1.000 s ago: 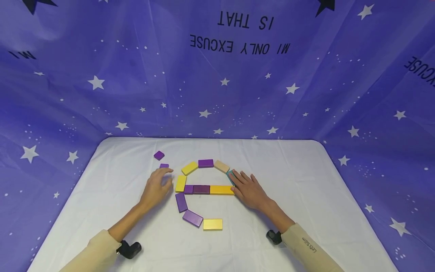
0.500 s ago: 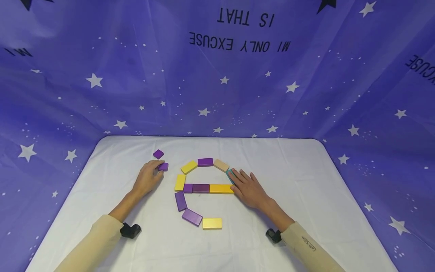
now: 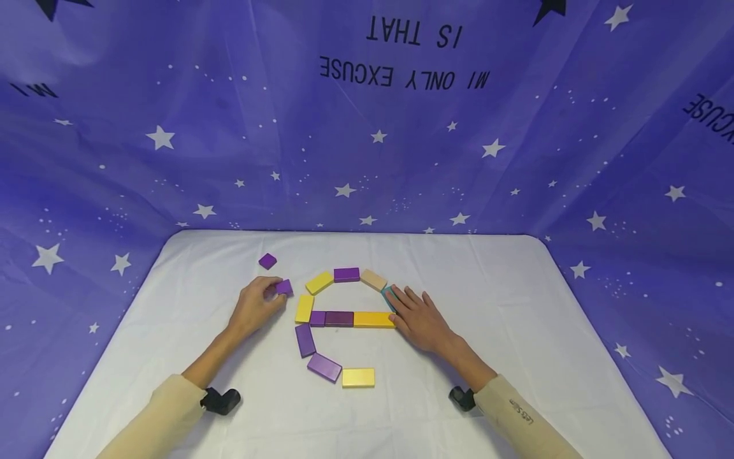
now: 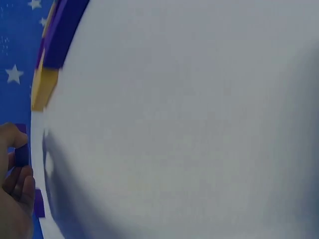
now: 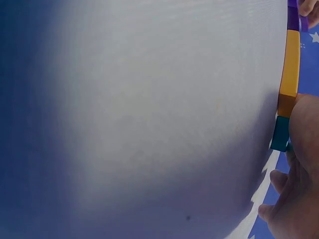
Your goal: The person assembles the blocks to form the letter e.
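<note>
My left hand point(image 3: 251, 307) pinches a small purple block point(image 3: 284, 287) between thumb and fingers, just left of a curved row of blocks. The left wrist view catches that held purple block point(image 4: 21, 155) at its left edge. My right hand point(image 3: 423, 322) lies with its fingers extended over a teal block point(image 3: 389, 298), partly hidden, and touches the right end of an orange block point(image 3: 374, 320). In the right wrist view the teal block point(image 5: 280, 133) sits against the end of the orange block point(image 5: 290, 69), beside the palm.
The blocks form an e-like outline: yellow block point(image 3: 304, 308), tan block point(image 3: 374, 280), dark purple block point(image 3: 339, 319) in the crossbar, light purple block point(image 3: 324, 368), pale yellow block point(image 3: 358, 378) at the lower end. Another purple block point(image 3: 267, 261) lies at the back left of the white table point(image 3: 487, 268).
My left hand first moved back and left to the nearer loose purple block, took it between its fingers, and has brought it slightly right and forward. My right hand stays in place.
</note>
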